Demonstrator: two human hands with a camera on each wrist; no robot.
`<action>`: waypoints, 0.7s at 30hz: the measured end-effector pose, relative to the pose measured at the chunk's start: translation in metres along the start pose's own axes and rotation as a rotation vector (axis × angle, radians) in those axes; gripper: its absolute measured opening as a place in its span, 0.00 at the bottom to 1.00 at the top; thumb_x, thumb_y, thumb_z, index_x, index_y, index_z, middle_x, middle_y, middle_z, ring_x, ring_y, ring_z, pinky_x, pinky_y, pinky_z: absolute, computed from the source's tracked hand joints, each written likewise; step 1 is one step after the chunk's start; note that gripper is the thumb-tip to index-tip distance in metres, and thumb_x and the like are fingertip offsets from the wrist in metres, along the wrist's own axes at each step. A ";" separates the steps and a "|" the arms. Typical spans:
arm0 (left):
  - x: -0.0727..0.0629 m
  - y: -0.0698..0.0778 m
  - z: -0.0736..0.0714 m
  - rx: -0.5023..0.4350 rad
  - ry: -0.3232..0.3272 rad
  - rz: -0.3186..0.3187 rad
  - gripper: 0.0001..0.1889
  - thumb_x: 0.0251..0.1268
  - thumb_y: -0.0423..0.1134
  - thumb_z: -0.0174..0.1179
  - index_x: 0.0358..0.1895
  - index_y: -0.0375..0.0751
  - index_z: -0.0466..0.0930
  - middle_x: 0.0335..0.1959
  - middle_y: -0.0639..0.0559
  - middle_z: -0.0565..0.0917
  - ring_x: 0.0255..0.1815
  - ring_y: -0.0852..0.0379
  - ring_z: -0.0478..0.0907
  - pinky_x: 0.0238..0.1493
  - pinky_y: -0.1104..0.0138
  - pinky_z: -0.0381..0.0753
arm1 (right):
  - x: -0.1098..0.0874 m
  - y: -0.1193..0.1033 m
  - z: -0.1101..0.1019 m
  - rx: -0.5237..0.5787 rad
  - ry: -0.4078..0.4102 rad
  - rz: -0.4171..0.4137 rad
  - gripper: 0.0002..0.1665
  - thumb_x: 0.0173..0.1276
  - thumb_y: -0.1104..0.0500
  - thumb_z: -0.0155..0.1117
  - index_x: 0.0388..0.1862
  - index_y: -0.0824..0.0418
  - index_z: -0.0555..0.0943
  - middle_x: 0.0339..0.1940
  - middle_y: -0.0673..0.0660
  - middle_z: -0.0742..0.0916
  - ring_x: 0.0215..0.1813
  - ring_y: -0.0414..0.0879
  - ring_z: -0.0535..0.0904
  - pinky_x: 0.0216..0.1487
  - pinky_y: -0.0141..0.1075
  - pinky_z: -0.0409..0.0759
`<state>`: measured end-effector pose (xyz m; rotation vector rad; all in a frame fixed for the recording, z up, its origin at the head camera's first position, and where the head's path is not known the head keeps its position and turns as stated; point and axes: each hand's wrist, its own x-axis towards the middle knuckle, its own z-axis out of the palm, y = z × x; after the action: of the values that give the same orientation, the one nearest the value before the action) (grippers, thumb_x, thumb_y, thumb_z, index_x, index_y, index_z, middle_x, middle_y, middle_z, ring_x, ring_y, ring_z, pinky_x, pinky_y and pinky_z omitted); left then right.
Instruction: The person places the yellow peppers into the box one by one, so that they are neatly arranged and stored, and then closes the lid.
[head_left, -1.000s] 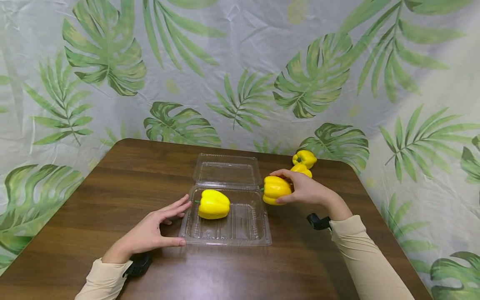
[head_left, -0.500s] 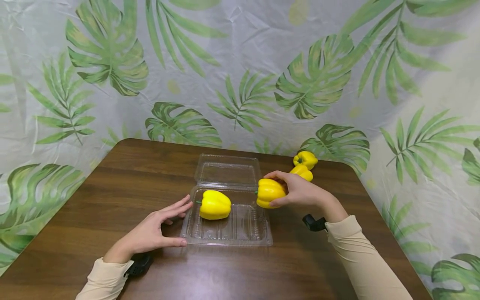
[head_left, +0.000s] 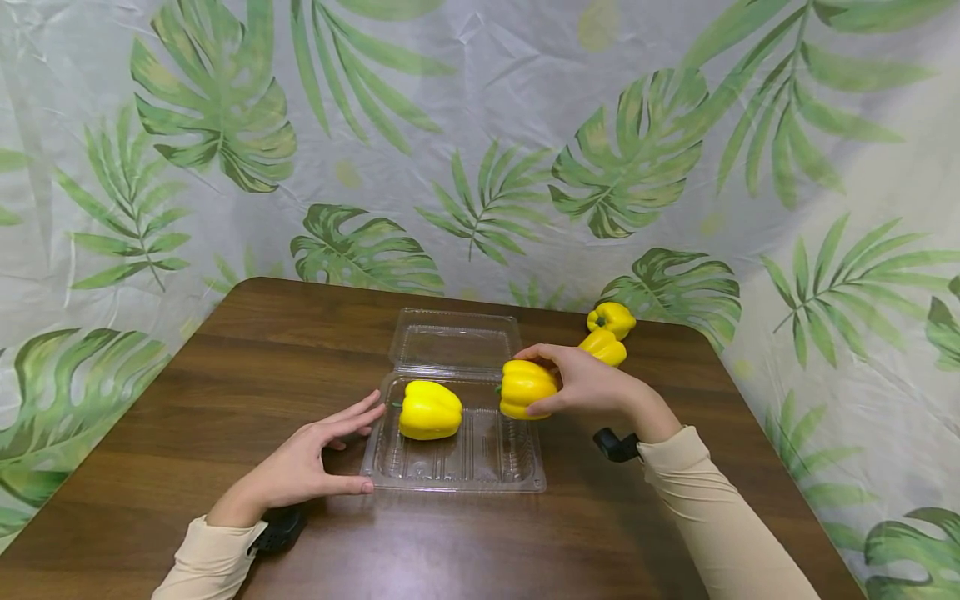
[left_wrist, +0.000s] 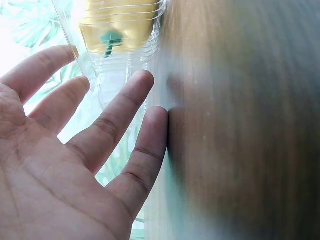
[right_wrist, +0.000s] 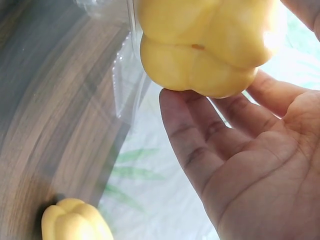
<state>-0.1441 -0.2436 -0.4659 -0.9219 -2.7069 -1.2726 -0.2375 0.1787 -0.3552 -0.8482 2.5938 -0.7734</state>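
Note:
My right hand (head_left: 588,382) grips a yellow bell pepper (head_left: 525,388) between thumb and fingers, over the right side of a clear plastic clamshell box (head_left: 495,483). In the right wrist view the held pepper (right_wrist: 205,45) shows its lobed end, with fingertips against its underside. A second yellow pepper (head_left: 431,410) lies on its side in the left half of the box, its green stem to the left. My left hand (head_left: 303,462) has its fingers extended at the box's left edge. Through the clear wall, the left wrist view shows the boxed pepper's green stem (left_wrist: 111,38).
Two more yellow peppers, a nearer one (head_left: 603,347) and a farther one (head_left: 611,320), lie at the back right of the brown wooden table (head_left: 300,350). The box's lid (head_left: 455,342) lies folded back. A leaf-print cloth (head_left: 495,100) hangs behind.
The right hand has carried its pepper leftward, from beside the box to over its right side. My left hand stays at the left edge, and the boxed pepper has not moved.

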 end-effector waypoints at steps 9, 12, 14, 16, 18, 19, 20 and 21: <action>-0.002 -0.001 0.001 -0.001 0.005 -0.001 0.50 0.58 0.55 0.82 0.82 0.44 0.70 0.87 0.46 0.62 0.66 0.61 0.83 0.58 0.60 0.85 | 0.008 -0.007 0.005 -0.016 -0.019 -0.015 0.46 0.62 0.46 0.83 0.77 0.53 0.75 0.66 0.51 0.86 0.55 0.46 0.82 0.59 0.44 0.81; -0.002 -0.001 0.001 -0.003 0.004 -0.005 0.50 0.57 0.56 0.82 0.82 0.44 0.70 0.87 0.46 0.62 0.66 0.61 0.83 0.58 0.60 0.85 | 0.011 -0.008 0.006 -0.025 -0.029 -0.014 0.46 0.62 0.46 0.83 0.77 0.53 0.75 0.65 0.51 0.86 0.55 0.46 0.82 0.59 0.44 0.81; -0.001 -0.001 0.001 -0.002 0.001 -0.008 0.50 0.57 0.56 0.82 0.82 0.44 0.70 0.88 0.46 0.62 0.65 0.61 0.83 0.58 0.60 0.85 | 0.012 -0.008 0.007 -0.032 -0.035 -0.013 0.46 0.63 0.46 0.83 0.77 0.53 0.75 0.65 0.51 0.86 0.56 0.46 0.82 0.59 0.44 0.82; -0.001 -0.001 0.001 0.001 0.000 -0.009 0.50 0.57 0.56 0.82 0.82 0.45 0.70 0.88 0.47 0.62 0.65 0.61 0.83 0.59 0.60 0.85 | 0.014 -0.009 0.007 -0.034 -0.038 -0.006 0.46 0.63 0.46 0.84 0.77 0.53 0.75 0.65 0.50 0.86 0.56 0.45 0.82 0.59 0.43 0.82; 0.000 0.000 0.001 0.002 0.001 -0.012 0.50 0.57 0.56 0.82 0.82 0.45 0.70 0.88 0.47 0.62 0.66 0.61 0.83 0.59 0.60 0.85 | 0.016 -0.010 0.008 -0.033 -0.042 -0.006 0.46 0.63 0.46 0.83 0.77 0.54 0.75 0.64 0.50 0.86 0.55 0.45 0.82 0.58 0.43 0.82; 0.000 0.000 0.001 0.004 0.002 -0.012 0.50 0.57 0.56 0.82 0.82 0.45 0.70 0.88 0.47 0.62 0.66 0.61 0.83 0.59 0.60 0.85 | 0.016 -0.010 0.009 -0.036 -0.045 -0.012 0.46 0.63 0.46 0.83 0.77 0.54 0.75 0.64 0.51 0.86 0.55 0.45 0.82 0.58 0.43 0.82; 0.000 0.000 0.000 0.003 0.003 -0.013 0.50 0.57 0.56 0.82 0.82 0.45 0.70 0.88 0.47 0.63 0.66 0.60 0.83 0.59 0.60 0.85 | 0.017 -0.011 0.009 -0.037 -0.048 -0.016 0.45 0.63 0.46 0.83 0.76 0.55 0.75 0.64 0.51 0.86 0.55 0.45 0.82 0.58 0.42 0.83; 0.000 0.000 0.000 0.005 0.004 -0.013 0.50 0.57 0.56 0.82 0.82 0.45 0.70 0.88 0.47 0.63 0.66 0.60 0.83 0.59 0.60 0.85 | 0.018 -0.012 0.010 -0.039 -0.052 -0.022 0.45 0.63 0.46 0.83 0.76 0.56 0.76 0.64 0.52 0.86 0.55 0.45 0.82 0.57 0.42 0.83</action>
<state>-0.1438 -0.2434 -0.4660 -0.9023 -2.7158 -1.2685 -0.2424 0.1556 -0.3586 -0.8971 2.5657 -0.7001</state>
